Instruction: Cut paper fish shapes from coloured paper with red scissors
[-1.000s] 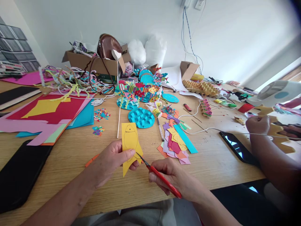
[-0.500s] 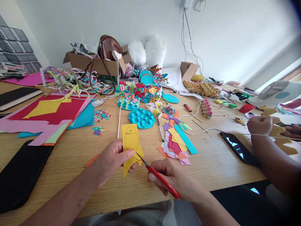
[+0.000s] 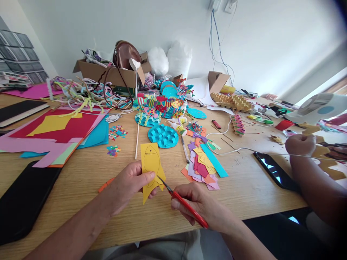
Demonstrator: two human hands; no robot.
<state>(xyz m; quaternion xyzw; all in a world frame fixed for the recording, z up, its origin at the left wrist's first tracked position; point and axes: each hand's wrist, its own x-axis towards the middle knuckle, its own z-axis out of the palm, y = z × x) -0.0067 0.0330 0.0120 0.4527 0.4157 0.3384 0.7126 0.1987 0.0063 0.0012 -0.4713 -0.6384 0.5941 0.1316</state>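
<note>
Fish-outlined yellow paper (image 3: 151, 162) sits nearside of the blue scaled disc (image 3: 163, 135), pinched by the left hand's (image 3: 127, 186) fingers. Right hand (image 3: 193, 202): fingers gripping red-handled scissors (image 3: 188, 209), blades at the tail; paper flexing could send the cut astray.

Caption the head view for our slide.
Left hand holds yellow paper with a drawn fish; right hand holds red scissors to it.

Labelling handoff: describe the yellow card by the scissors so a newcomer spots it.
At the near middle of the table, find the left hand. It holds the card, drawn with a fish, the scissors at its right edge. Unlike the yellow scraps to its right and yellow sheet at far left, it is held, not lying.
</note>
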